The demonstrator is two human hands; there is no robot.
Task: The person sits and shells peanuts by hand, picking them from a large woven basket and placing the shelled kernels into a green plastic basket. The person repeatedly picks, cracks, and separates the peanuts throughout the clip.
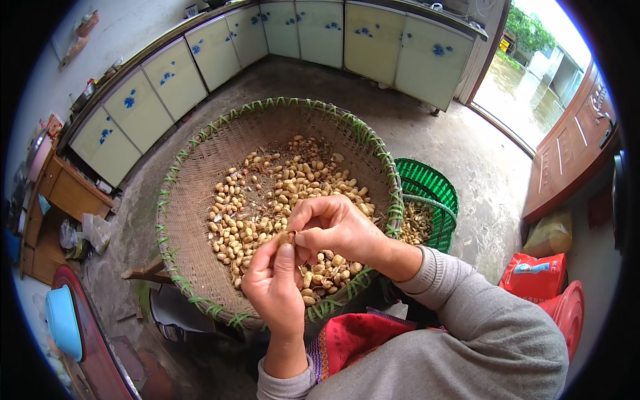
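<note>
A large round woven bamboo basket [185,185], its rim bound with green strips, holds many unshelled peanuts [310,175] with bits of shell and loose kernels among them. Over its near side, my left hand [277,280] and my right hand [335,227] meet at the fingertips. Between them is one peanut [287,238], pinched by thumb and fingers of both hands; a reddish spot shows at its end. Right of the bamboo basket, partly behind its rim, stands a green plastic basket [427,172] with more peanuts or shells [417,220] in it.
Low cabinets [320,30] line the far and left walls. At the right, a brown door [565,150] stands open to the outside. Near my right side lies a red bag [532,275]. A light blue basin [64,322] and a wooden desk [75,190] are on the left.
</note>
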